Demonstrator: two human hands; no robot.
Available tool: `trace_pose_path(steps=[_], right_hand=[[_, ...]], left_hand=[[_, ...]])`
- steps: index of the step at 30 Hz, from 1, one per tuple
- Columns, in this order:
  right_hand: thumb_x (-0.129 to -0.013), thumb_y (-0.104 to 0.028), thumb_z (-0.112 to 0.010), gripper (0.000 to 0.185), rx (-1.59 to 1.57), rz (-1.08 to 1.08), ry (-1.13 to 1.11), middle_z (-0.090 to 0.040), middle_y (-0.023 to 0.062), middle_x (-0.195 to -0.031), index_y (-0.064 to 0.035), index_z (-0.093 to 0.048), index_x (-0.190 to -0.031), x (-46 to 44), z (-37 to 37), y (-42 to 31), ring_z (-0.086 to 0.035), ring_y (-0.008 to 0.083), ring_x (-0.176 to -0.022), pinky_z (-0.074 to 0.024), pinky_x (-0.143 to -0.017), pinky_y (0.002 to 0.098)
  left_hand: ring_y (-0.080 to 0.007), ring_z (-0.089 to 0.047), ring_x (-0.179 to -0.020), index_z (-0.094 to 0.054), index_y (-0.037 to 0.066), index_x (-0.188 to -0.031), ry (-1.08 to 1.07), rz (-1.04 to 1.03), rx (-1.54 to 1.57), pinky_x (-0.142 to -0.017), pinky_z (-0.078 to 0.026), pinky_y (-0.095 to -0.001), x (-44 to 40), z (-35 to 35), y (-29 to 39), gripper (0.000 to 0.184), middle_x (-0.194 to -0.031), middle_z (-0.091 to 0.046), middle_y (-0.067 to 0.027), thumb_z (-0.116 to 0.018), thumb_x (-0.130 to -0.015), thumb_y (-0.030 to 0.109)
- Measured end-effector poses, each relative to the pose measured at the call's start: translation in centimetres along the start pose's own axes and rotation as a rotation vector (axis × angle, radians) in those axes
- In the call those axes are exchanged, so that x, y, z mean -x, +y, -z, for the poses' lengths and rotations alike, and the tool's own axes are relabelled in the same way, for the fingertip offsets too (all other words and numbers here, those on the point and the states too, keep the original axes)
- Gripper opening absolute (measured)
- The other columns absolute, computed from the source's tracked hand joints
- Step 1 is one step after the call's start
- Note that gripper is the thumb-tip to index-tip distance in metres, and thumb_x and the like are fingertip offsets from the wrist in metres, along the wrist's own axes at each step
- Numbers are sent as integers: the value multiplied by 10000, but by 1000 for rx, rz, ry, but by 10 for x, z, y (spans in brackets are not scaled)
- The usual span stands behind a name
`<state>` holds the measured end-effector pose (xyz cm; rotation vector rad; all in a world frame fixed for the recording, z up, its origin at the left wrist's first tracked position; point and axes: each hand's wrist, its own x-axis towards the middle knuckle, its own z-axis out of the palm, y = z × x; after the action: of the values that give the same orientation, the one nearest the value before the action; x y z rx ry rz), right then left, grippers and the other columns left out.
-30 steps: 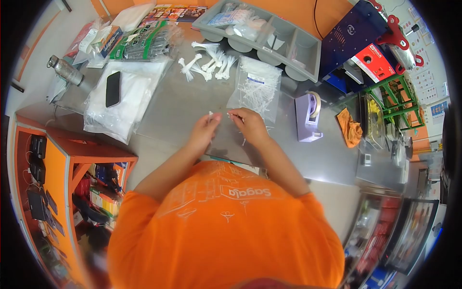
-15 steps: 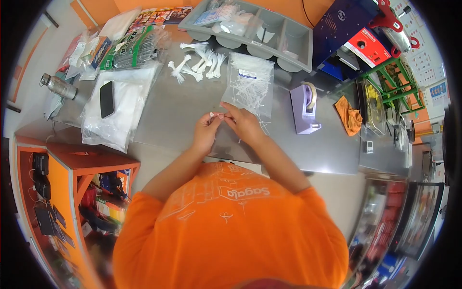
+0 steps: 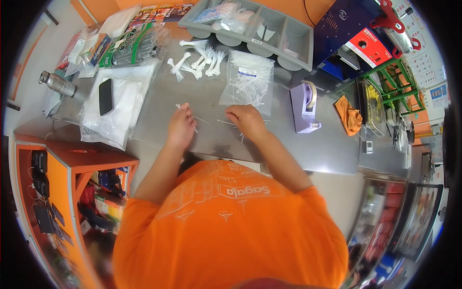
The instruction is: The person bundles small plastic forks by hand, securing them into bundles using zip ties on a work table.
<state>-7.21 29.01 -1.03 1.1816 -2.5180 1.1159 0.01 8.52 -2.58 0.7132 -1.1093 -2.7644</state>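
Note:
My left hand (image 3: 181,128) is closed around several thin white plastic strips that look like cable ties (image 3: 201,120); their ends stick out above the fingers and to the right. Apart from it, my right hand (image 3: 246,121) has its fingers curled, with thin white strips (image 3: 225,122) showing beside and below the fingertips. Whether those are gripped or lie on the metal table (image 3: 159,120) is hard to see. Just beyond my right hand lies a clear bag (image 3: 251,79) full of such strips. Several bundles of white strips (image 3: 196,61) with fanned ends lie farther back.
To the left are a phone (image 3: 106,98) on white plastic bags (image 3: 122,115), a metal bottle (image 3: 58,85) and a green-marked pack (image 3: 134,50). A grey divided tray (image 3: 298,36) stands behind. On the right are a purple tape dispenser (image 3: 304,108) and an orange cloth (image 3: 348,115).
My hands were together in front of the bag. They have since separated: the left moved left with strips in it, the right slightly right and down.

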Motion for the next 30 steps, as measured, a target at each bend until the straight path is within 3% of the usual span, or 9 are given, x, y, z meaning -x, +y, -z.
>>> trace_pose_path(steps=[5, 13, 19, 20, 22, 24, 25, 27, 30], right_hand=[[-742, -114, -571, 50, 130, 131, -170, -589, 86, -706, -67, -581, -754, -5, -13, -8, -585, 275, -666, -436, -624, 383], [-713, -55, -525, 111, 416, -101, -478, -592, 137, -821, -14, -594, -788, -14, -33, -7, -621, 289, -737, -508, -651, 345], [-742, -69, -526, 111, 441, -92, -422, -591, 132, -857, -7, -585, -813, -17, -32, -12, -620, 286, -756, -494, -665, 372], [-742, -69, -526, 111, 444, -89, -421, -591, 132, -857, -7, -585, -813, -18, -29, -11, -620, 286, -756, -494, -665, 372], [-781, -97, -541, 113, 78, -183, -146, -601, 132, -863, -19, -575, -856, -24, -13, -16, -615, 271, -754, -481, -665, 361], [-799, -105, -546, 113, -65, -251, -124, -605, 119, -846, -25, -568, -875, -32, 2, -17, -609, 240, -735, -474, -657, 336], [-817, -114, -551, 114, -209, -322, -95, -608, 106, -830, -31, -561, -895, -34, 7, -17, -602, 208, -717, -468, -648, 312], [-820, -102, -556, 113, -370, -416, -107, -605, 88, -810, -23, -559, -900, -37, 10, -16, -586, 172, -705, -461, -645, 288], [-833, -99, -555, 113, -622, -515, -103, -591, 46, -783, -10, -554, -903, -38, 14, -17, -555, 112, -697, -449, -643, 250]], left_hand=[[-64, -340, -596, -482, 101, -956, -78, 77, 76, -554, -307, -219, 5, 8, -2, 137, -707, -407, 44, -434, -913, 221], [-69, -349, -608, -490, 79, -956, -151, 96, 79, -560, -313, -223, 26, -7, 0, 150, -715, -401, 37, -428, -911, 208], [-66, -426, -717, -524, 74, -932, -186, 40, -158, -644, -369, -225, 25, 5, -8, 181, -857, -490, 22, -417, -915, 219], [-85, -454, -781, -541, 73, -908, -175, -129, -438, -683, -385, -245, 24, 7, -10, 201, -930, -513, 13, -409, -918, 225], [-105, -482, -844, -558, 73, -884, -156, -302, -709, -722, -400, -266, 24, 7, -8, 225, -1004, -535, 5, -402, -920, 232], [-154, -481, -977, -583, 64, -887, -138, -374, -992, -824, -378, -306, 24, 5, -1, 277, -1153, -522, -8, -384, -926, 253], [-154, -481, -977, -583, 64, -887, -137, -377, -989, -824, -378, -306, 24, 4, 2, 277, -1153, -522, -8, -384, -926, 253], [-194, -455, -1037, -588, 72, -939, -96, -80, -986, -880, -332, -306, 23, 0, 9, 272, -1164, -532, -27, -386, -919, 252], [-214, -473, -1008, -595, 98, -982, -134, -246, -1366, -871, -327, -283, 20, 0, 15, 252, -1129, -562, -58, -402, -907, 241]])
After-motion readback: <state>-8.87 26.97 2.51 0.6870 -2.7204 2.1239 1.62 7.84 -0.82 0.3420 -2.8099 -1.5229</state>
